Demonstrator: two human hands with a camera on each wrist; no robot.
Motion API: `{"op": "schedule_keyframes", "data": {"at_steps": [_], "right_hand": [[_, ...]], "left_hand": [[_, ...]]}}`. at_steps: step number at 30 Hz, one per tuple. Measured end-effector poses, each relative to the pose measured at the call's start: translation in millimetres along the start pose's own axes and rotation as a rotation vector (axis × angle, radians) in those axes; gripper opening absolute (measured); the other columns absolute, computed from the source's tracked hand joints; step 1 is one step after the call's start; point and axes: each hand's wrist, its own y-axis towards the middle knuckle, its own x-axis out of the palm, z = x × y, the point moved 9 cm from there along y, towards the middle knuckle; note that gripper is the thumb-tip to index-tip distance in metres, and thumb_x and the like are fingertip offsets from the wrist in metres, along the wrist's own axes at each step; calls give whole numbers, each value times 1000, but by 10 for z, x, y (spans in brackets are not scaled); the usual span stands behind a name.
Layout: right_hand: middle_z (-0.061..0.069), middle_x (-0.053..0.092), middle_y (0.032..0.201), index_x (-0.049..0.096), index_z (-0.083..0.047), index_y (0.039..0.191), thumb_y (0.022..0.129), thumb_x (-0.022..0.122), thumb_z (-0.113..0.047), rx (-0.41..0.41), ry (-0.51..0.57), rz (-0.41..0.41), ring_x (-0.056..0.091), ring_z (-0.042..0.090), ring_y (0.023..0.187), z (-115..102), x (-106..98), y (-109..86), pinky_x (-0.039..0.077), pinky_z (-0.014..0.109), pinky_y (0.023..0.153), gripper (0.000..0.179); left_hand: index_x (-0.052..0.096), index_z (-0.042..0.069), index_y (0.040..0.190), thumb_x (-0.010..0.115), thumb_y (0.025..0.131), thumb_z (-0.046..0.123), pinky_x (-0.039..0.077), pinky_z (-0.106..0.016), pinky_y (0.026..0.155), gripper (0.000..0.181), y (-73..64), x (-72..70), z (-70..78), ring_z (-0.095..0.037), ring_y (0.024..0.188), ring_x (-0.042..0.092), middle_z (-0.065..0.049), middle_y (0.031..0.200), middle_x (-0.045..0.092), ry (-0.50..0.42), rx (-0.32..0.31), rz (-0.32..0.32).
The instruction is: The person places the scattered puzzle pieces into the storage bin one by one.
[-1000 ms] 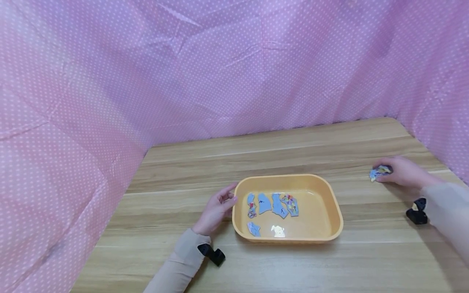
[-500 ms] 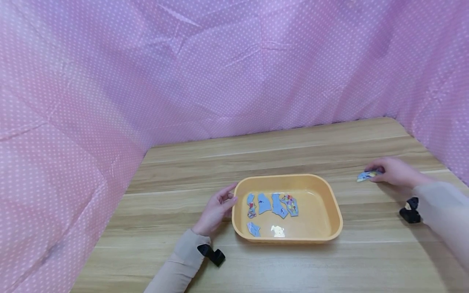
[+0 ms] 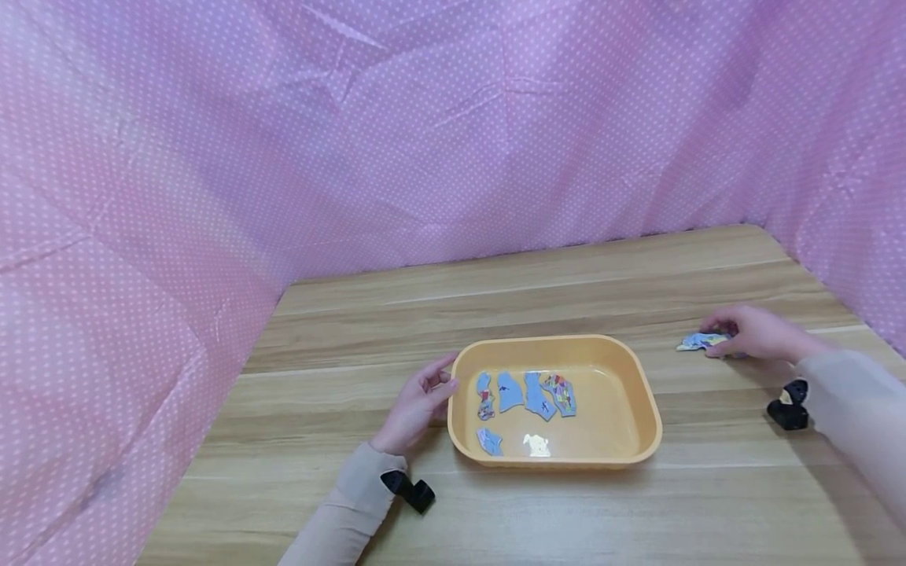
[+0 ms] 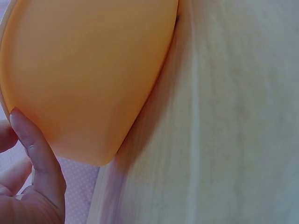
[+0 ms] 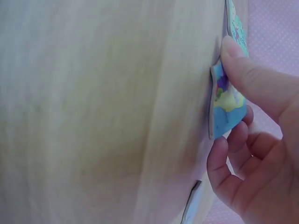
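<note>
Near the right side of the table my right hand (image 3: pixel 757 332) holds a flat, irregular puzzle piece (image 5: pixel 229 105) printed in blue, yellow and purple between thumb and fingers, low over the wood. A greenish puzzle piece (image 5: pixel 239 33) lies just beyond the thumb in the right wrist view. From the head, part of the blue-printed pieces (image 3: pixel 697 342) sticks out left of the fingers; the rest is hidden. My left hand (image 3: pixel 418 405) holds the left end of a yellow-orange tray (image 3: pixel 640 393), its thumb at the rim.
Several puzzle pieces lie flat in the tray, among them a plain blue one (image 3: pixel 510 393) and a colourful one (image 3: pixel 564 395). The edge of another flat piece (image 5: pixel 190 205) shows low in the right wrist view. A pink dotted cloth (image 3: pixel 453 134) borders the wooden table (image 3: pixel 425 306).
My right hand has moved left toward the tray, and the blue-printed pieces at its fingers have shifted left with it. My left hand and the tray stay in place.
</note>
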Motion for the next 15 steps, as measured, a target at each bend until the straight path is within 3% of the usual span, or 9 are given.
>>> {"op": "schedule_keyframes", "data": {"at_steps": [7, 15], "right_hand": [[-5, 48, 72, 66, -10, 84, 75, 78, -18, 17, 15, -21, 38, 3, 63, -46, -5, -29, 33, 23, 58, 17], [-8, 48, 70, 66, -11, 85, 81, 73, -15, 18, 29, -28, 37, -1, 63, -71, -20, -65, 33, 22, 58, 8]], "left_hand": [[40, 9, 143, 52, 95, 5, 55, -24, 67, 50, 6, -8, 22, -10, 76, 58, -5, 98, 49, 2, 6, 2], [39, 10, 144, 53, 95, 5, 53, -23, 63, 50, 26, -9, 7, -9, 73, 57, -3, 96, 49, -8, -3, -11]]}}
